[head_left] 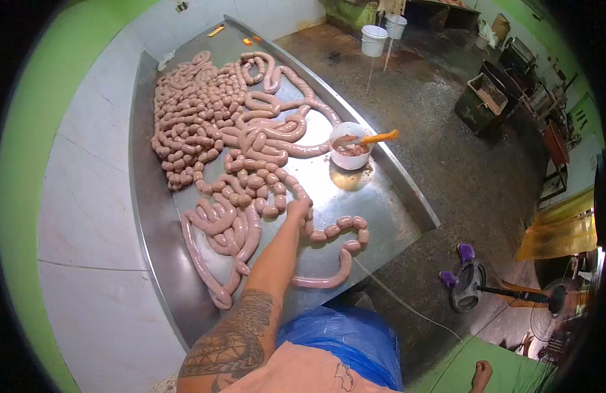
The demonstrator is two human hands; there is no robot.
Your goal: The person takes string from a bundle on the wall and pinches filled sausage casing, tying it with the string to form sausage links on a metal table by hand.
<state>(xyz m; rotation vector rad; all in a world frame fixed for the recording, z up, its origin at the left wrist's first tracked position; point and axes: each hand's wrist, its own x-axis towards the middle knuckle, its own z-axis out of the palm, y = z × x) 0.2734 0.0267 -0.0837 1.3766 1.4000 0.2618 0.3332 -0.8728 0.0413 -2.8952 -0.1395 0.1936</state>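
My left hand [300,209], at the end of a tattooed forearm, is closed around a chain of sausage links on the steel table. Short tied links [332,230] run on from it to the right, then become a long untied sausage [322,281] curving back toward me. A thin white string [408,304] stretches from near these links toward the lower right. At the bottom right edge, my right hand [481,375] is closed at the string's end, seemingly gripping it; its fingers show only in part. Coils of untied sausage [221,226] lie left of my forearm.
Many linked sausages [191,111] cover the far left of the steel table [395,216], which has raised edges. By its right edge stands a white bowl [350,162] of meat with an orange-handled tool [379,137]. A standing fan [552,304] is at right; white buckets [374,40] stand beyond.
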